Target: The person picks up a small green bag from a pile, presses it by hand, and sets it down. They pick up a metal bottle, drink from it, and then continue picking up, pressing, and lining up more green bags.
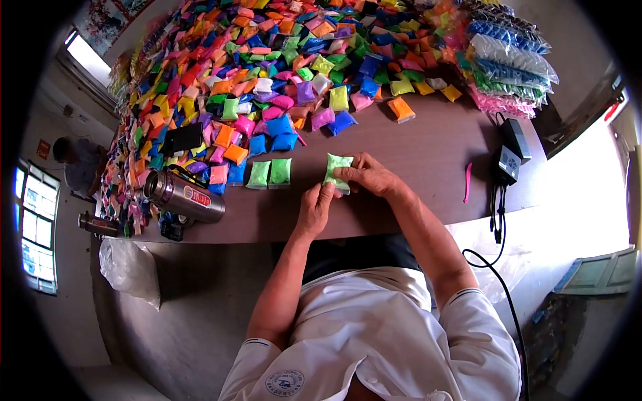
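A small light-green filled packet point(336, 167) is held upright over the near side of the table. My right hand point(371, 175) pinches it from the right, with the thumb across its front. From below left, my left hand point(315, 208) is closed with thumb and fingertips at the packet's lower edge. Two more green packets, a left one point(258, 175) and a right one point(280, 173), lie side by side to the left of my hands.
A big heap of colourful packets point(267, 73) covers the table's far and left parts. At left lies a steel flask point(187, 197) near a black case point(182, 139). On the right are a pink tool point(467, 182), black adapters point(509, 164) with cables, and stacked bags point(511, 60). Another person point(80, 164) is far left.
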`<state>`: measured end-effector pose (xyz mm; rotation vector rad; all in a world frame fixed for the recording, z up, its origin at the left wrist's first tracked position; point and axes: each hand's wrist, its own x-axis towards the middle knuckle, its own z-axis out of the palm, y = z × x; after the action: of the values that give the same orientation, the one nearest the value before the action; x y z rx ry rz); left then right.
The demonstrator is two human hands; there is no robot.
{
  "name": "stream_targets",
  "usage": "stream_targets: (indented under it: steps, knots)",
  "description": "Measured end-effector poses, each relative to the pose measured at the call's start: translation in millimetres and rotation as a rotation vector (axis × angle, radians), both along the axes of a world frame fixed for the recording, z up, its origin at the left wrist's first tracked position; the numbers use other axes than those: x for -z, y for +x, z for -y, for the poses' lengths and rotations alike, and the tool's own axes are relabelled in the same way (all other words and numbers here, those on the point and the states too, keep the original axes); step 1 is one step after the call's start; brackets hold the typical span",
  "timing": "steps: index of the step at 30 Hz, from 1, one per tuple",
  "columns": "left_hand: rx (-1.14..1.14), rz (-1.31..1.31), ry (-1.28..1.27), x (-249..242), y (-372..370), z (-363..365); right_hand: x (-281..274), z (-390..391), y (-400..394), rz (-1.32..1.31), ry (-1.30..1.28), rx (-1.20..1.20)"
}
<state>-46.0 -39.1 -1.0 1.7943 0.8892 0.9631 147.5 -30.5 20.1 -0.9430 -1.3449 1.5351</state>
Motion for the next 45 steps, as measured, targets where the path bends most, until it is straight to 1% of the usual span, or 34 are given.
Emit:
stream_targets:
  steps: [1, 2, 4, 7, 11, 13, 14, 16, 20, 22, 23, 25, 26, 27, 29, 31, 32, 33, 34, 35, 37, 38, 39, 40, 41, 42, 43, 45]
  knots:
    - [0.000, -0.001, 0.001, 0, 0, 0, 0, 0, 0, 0.038, -0.009, -0.003]
    - [0.001, -0.012, 0.004, 1, 1, 1, -1, 0, -1, 0.037, -0.008, -0.003]
    - [0.001, -0.023, 0.006, 3, 1, 1, -3, 2, -3, 0.023, 0.031, 0.072]
    - [0.005, -0.065, 0.019, 3, 1, 0, -3, 2, -3, 0.001, 0.021, 0.068]
    - [0.008, 0.012, -0.052, -2, 0, 1, 2, -1, 0, 0.032, 0.018, 0.045]
    - [0.010, 0.033, -0.065, -2, 0, 1, 15, -5, 4, -0.239, -0.080, -0.063]
    - [0.010, 0.054, -0.078, -2, 0, 0, 11, -3, 3, -0.239, -0.079, -0.063]
    - [0.009, 0.077, -0.090, -3, -1, 0, 3, 1, 1, -0.524, -0.196, -0.067]
    - [0.025, 0.104, -0.105, -7, -1, 1, 9, -3, 6, -0.417, -0.170, -0.123]
    - [0.030, 0.105, -0.103, -7, -2, 1, 9, -3, 8, -0.502, -0.152, -0.233]
    - [0.043, 0.124, -0.123, -7, -1, 0, 7, -3, 8, -0.501, -0.153, -0.234]
    - [0.054, 0.143, -0.142, -7, -1, 0, 3, -1, 8, -0.529, -0.056, -0.324]
    - [0.063, 0.080, -0.105, -8, 0, 1, -1, 1, 7, -0.529, -0.056, -0.325]
    - [0.074, 0.017, -0.067, -9, 1, 1, -6, 3, 5, -0.521, -0.073, -0.291]
    - [0.060, 0.031, -0.054, -5, 2, 1, -7, 4, 5, -0.514, -0.090, -0.256]
    - [0.048, 0.044, -0.041, -1, 2, 1, -5, 3, 6, -0.391, -0.105, -0.174]
    - [0.037, 0.101, -0.085, -2, 2, 1, -4, 2, 6, -0.392, -0.105, -0.174]
    - [0.025, 0.158, -0.129, -2, 2, 1, -3, 1, 6, -0.307, -0.115, -0.126]
    - [0.024, 0.158, -0.128, -3, 1, 2, -2, 0, 6, -0.223, -0.124, -0.080]
    - [0.037, 0.188, -0.148, -6, 1, 3, 1, -1, 3, -0.224, -0.124, -0.081]
    - [0.051, 0.217, -0.167, -10, 1, 4, 9, -2, -5, -0.188, -0.031, -0.006]
    - [0.059, 0.120, -0.125, -11, 1, 5, 8, -2, -5, -0.188, -0.031, -0.007]
    - [0.065, 0.024, -0.082, -12, 1, 5, 7, -1, -5, -0.135, -0.004, -0.002]
    - [0.059, 0.024, -0.081, -12, 1, 5, 5, -1, -6, -0.081, 0.023, 0.002]
    - [0.065, -0.040, -0.054, -12, 1, 6, 1, 0, -6, -0.080, 0.024, -0.005]
    - [0.068, -0.105, -0.027, -11, 2, 6, -4, 2, -5, -0.114, -0.043, -0.035]
    - [0.051, -0.075, 0.022, -1, 1, 3, -6, 3, -3, -0.148, -0.111, -0.065]
    - [0.056, -0.087, 0.003, -2, 0, 3, -3, 2, -1, -0.149, -0.121, -0.068]
